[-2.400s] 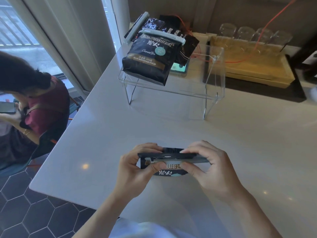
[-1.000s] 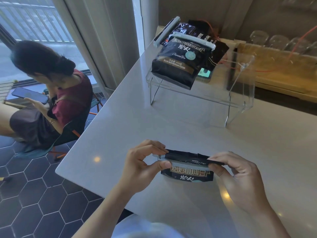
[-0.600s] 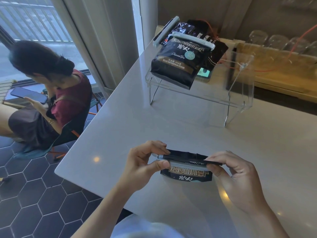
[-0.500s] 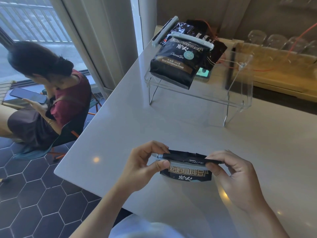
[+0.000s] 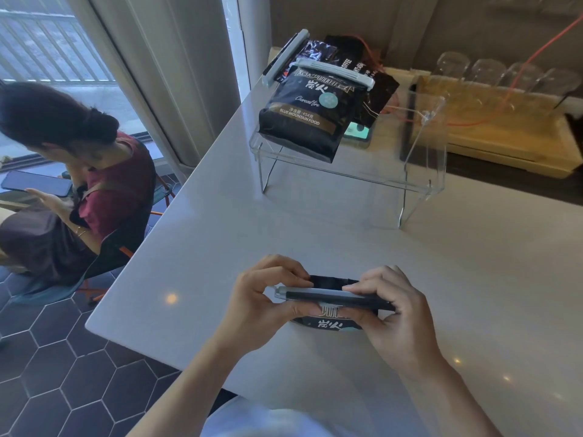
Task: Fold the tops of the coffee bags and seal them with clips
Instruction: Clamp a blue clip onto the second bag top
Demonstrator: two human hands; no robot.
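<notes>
coffee bag (image 5: 328, 324) mostly hidden, clip (image 5: 331, 298) seemingly pinched

A pale counter (image 5: 315, 222) stands over dark hexagon floor tiles (image 5: 63, 373), beside a bright curtained window (image 5: 56, 42).

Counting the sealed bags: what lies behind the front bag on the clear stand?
Behind the front bag on the clear stand, two more dark bags overlap, one with a clip. Anything further back is covered.
</notes>
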